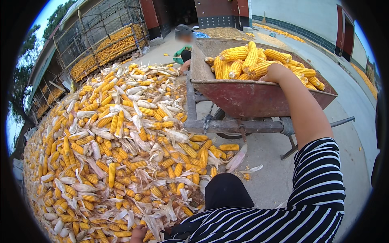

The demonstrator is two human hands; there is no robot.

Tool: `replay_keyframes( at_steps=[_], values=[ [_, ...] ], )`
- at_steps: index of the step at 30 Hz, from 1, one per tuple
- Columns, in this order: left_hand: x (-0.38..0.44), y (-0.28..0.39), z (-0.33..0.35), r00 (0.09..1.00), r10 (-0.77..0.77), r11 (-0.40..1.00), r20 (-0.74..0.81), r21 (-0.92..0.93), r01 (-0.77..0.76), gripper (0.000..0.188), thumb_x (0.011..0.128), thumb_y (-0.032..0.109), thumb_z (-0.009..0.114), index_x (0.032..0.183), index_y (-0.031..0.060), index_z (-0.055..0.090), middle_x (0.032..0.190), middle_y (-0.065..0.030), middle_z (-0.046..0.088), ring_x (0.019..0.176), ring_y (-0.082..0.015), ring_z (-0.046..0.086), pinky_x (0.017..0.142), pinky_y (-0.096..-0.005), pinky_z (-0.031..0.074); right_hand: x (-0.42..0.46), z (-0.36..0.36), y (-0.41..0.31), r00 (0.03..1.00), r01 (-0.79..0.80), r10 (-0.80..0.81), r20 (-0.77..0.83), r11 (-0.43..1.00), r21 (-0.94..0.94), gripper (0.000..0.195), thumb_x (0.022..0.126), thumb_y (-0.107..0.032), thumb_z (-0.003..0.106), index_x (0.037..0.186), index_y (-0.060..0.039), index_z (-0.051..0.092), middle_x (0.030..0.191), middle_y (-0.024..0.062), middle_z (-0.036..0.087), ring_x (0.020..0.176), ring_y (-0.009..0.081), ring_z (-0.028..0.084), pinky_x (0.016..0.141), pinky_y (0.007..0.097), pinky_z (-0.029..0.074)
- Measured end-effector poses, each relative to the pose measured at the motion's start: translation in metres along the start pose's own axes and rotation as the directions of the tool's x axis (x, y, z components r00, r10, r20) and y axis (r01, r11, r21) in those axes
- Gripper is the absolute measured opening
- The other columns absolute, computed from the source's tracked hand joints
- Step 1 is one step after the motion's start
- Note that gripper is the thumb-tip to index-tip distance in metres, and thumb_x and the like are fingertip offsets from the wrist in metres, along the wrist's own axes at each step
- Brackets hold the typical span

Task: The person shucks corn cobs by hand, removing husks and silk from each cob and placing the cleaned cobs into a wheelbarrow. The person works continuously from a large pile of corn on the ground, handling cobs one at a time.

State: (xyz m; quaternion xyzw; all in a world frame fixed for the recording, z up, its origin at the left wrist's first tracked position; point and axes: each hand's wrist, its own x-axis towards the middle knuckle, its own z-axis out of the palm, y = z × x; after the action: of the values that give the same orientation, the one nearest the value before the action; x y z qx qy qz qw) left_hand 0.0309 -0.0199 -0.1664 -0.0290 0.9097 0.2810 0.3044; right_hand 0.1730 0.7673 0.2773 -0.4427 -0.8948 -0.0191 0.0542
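Observation:
My right hand point(276, 73) reaches over the near rim of a rusty red metal wheelbarrow point(243, 98). It touches the heap of husked yellow corn cobs point(251, 59) inside, beside one cob point(260, 70) whose end meets the hand. Its fingers are partly hidden, so I cannot tell whether they grip that cob. Low in the picture, my left hand point(139, 233) is at the near side of a large pile of corn point(112, 145), close to a cob and dry husks. Most of that hand is cut off by the bottom edge, and its grip is unclear.
Another person point(184, 38) crouches behind the wheelbarrow's left end, a hand point(184, 66) near its frame. Loose cobs point(228, 147) and husks lie on the concrete point(261, 188). A handle point(342, 122) sticks out right. Wire corn cribs point(106, 45) stand far left.

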Motion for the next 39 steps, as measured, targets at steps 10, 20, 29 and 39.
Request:
replay_keyframes(
  at_steps=[10,20,29,39],
  values=[
    [-0.020,0.027,-0.006,1.000,0.011,0.985,-0.010,0.170,-0.009,0.036,0.085,0.027,0.059,0.112,0.0045,0.060,0.086,-0.0127,0.066,0.074,-0.0223,0.064,0.062,-0.0341,0.050,0.026,0.003,0.010,0.997,0.079,0.002,-0.081,0.178,0.981,0.017,0.093,-0.026,0.053,0.097,-0.0104,0.058,0.072,-0.0040,0.048,0.059,0.0075,0.038,0.058,0.0240,0.040],
    [-0.010,0.026,-0.004,0.992,0.126,0.915,0.017,0.383,-0.123,0.043,0.085,0.034,0.050,0.121,0.0110,0.057,0.107,-0.0199,0.063,0.099,-0.0269,0.061,0.086,-0.0401,0.046,0.024,-0.049,0.047,0.914,0.406,0.143,-0.380,-0.348,0.845,0.016,0.094,-0.025,0.052,0.089,-0.0106,0.055,0.064,-0.0066,0.040,0.055,0.0040,0.037,0.059,0.0228,0.044],
    [-0.073,0.105,-0.024,0.993,0.031,0.994,-0.117,-0.097,-0.043,0.035,0.086,0.022,0.061,0.116,0.0033,0.059,0.095,-0.0101,0.066,0.081,-0.0176,0.063,0.067,-0.0306,0.050,-0.066,-0.020,-0.078,0.800,0.177,-0.419,-0.430,-0.519,0.836,0.019,0.095,-0.022,0.049,0.087,-0.0059,0.053,0.069,-0.0023,0.045,0.061,0.0098,0.043,0.063,0.0261,0.043],
    [-0.078,0.100,-0.062,0.857,0.150,0.742,-0.494,-0.517,-0.428,0.031,0.090,0.015,0.057,0.116,-0.0011,0.056,0.105,-0.0075,0.061,0.095,-0.0145,0.057,0.085,-0.0274,0.045,-0.274,0.259,-0.345,0.078,0.617,-0.962,0.260,0.252,0.746,0.030,0.080,-0.018,0.063,0.105,-0.0028,0.061,0.103,0.0173,0.060,0.098,0.0312,0.058,0.085,0.0364,0.046]
  ],
)
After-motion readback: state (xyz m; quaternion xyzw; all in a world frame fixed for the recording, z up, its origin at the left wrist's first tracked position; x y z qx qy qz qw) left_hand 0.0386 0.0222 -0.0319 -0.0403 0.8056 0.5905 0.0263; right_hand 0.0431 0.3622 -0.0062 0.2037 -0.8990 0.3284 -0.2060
